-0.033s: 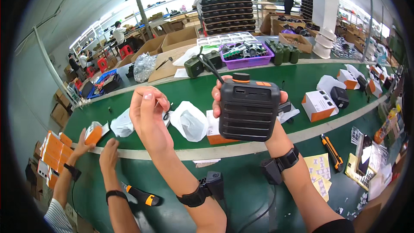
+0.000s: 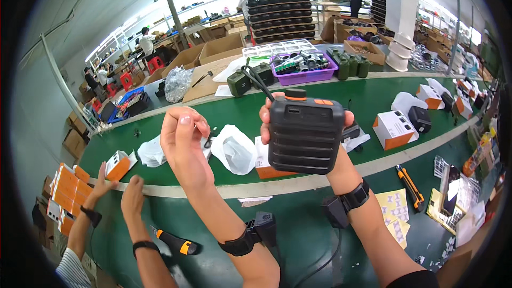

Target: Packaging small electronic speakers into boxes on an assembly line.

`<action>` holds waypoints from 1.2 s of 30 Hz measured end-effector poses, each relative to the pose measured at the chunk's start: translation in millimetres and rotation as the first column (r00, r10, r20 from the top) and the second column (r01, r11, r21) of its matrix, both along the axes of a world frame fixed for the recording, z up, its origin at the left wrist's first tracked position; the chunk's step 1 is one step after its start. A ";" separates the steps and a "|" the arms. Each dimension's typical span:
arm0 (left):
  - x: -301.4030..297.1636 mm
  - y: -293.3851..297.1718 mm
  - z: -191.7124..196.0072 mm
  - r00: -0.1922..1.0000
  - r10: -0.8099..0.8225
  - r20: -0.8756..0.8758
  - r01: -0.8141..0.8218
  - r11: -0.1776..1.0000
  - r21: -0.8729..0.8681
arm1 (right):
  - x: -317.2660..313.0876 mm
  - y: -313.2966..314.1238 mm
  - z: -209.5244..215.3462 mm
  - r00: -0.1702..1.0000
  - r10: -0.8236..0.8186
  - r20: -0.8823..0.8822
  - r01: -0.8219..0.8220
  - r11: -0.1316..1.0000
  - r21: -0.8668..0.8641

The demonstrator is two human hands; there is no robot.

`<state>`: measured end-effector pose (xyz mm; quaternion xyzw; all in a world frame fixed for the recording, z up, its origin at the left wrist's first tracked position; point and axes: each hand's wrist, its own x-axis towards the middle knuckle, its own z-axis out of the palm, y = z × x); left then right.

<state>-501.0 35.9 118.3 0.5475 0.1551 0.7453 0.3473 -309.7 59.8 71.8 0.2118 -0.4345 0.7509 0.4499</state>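
My right hand [image 2: 265, 122] grips a chunky black portable device [image 2: 305, 144] from behind, its fingertips showing at both sides. The device has a ribbed face, a port under a slot, a round knob and orange marks on top, and a black strap loop [image 2: 257, 79] rising at its left. Raised to the left of it, my left hand [image 2: 184, 138] has its fingers curled in, with nothing visible in them. Beside that hand lie a white plastic bag [image 2: 233, 152] and a short black cable. A white-and-orange box [image 2: 265, 160] stands partly hidden behind the device.
At left, a co-worker's hands [image 2: 133, 194] work beside a white-and-orange box [image 2: 118, 165]. A black-and-orange knife [image 2: 176, 241] lies nearer. Further right are boxes [image 2: 394, 129], an orange utility knife [image 2: 409, 188] and yellow sticker sheets [image 2: 393, 208]. A purple basket [image 2: 305, 77] of parts stands behind.
The device has tipped slightly and shifted a little left in my right hand. At left the co-worker's hands have moved slightly, and the box there has turned. My left hand stays put.
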 end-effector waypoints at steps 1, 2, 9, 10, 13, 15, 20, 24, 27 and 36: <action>3.5 -2.6 1.5 1.000 -0.004 -0.006 0.004 1.000 0.001 | 4.3 3.8 0.7 0.998 -0.062 0.027 0.061 0.997 0.052; 5.8 -5.8 2.8 0.991 0.043 -0.124 -0.043 0.999 0.005 | 3.1 -0.1 6.6 0.998 -0.063 0.021 0.062 0.997 0.052; 13.3 -8.6 3.0 0.918 -0.059 -0.391 0.052 0.998 -0.029 | 3.4 -19.3 29.9 0.958 -0.201 -0.202 -0.043 0.600 -0.799; 14.7 -7.8 2.8 0.923 -0.054 -0.381 0.039 0.998 -0.047 | 5.1 -19.2 29.5 0.957 -0.205 -0.204 -0.042 0.599 -0.800; 12.3 -8.4 3.6 0.921 -0.062 -0.384 0.031 0.996 -0.086 | 7.0 -19.1 33.0 0.945 -0.298 -0.134 0.047 0.530 -0.847; 14.0 -6.1 1.8 0.912 -0.059 -0.407 0.027 0.996 -0.084 | 8.4 -16.1 31.0 0.948 -0.304 -0.095 0.089 0.541 -0.836; 36.6 -9.3 9.5 0.745 0.159 -0.648 -0.072 0.985 0.159 | 3.9 -19.1 31.5 0.953 -0.302 0.011 0.213 0.646 -0.733; 66.7 -6.8 3.1 0.659 0.275 -0.700 -0.229 0.960 0.161 | -13.2 -35.6 38.9 0.861 -0.472 0.188 0.487 0.661 -0.571; 64.6 -9.9 6.0 0.772 0.350 -0.531 -0.396 0.918 0.030 | -5.3 -31.2 33.9 0.914 -0.372 0.163 0.398 0.741 -0.540; 24.5 -5.4 2.0 0.997 -0.012 -0.083 -0.011 0.963 -0.271 | -4.3 -46.2 49.8 0.846 -0.511 0.153 0.532 0.824 -0.193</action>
